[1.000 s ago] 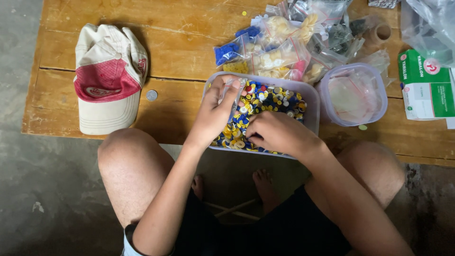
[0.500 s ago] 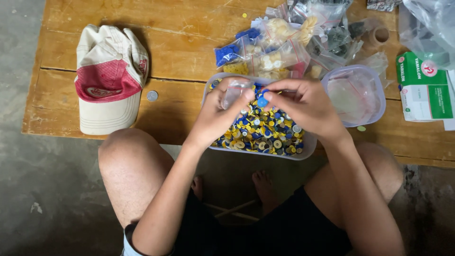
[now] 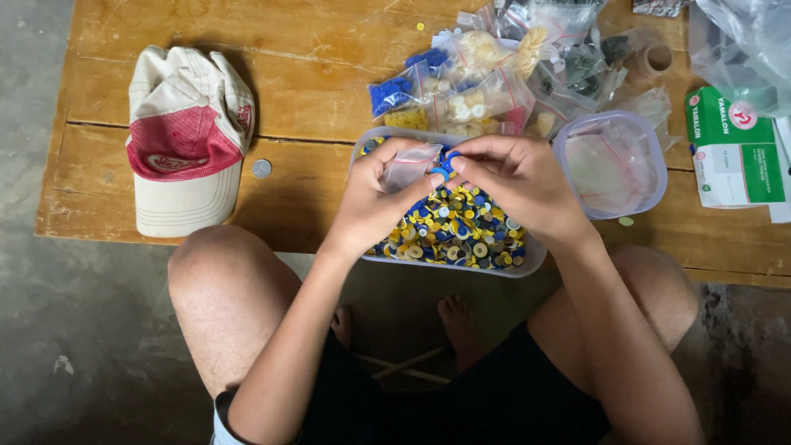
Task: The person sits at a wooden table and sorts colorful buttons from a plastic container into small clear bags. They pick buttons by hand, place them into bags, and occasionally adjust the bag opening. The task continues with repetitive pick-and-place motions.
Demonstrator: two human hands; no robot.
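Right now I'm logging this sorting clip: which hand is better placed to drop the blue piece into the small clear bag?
Probably the right hand: its fingertips pinch the blue piece right at the mouth of the small clear bag. The left hand is occupied holding that bag above the tub of buttons.

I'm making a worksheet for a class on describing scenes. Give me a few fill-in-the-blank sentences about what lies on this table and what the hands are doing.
1. The left hand holds a small clear ____ over the tub of yellow and blue pieces.
2. The right hand pinches a ____ coloured piece at the bag's mouth.
3. A red and cream ____ lies at the table's left end.
4. Between it and the tub lies a single ____.

Missing words: bag; blue; cap; coin
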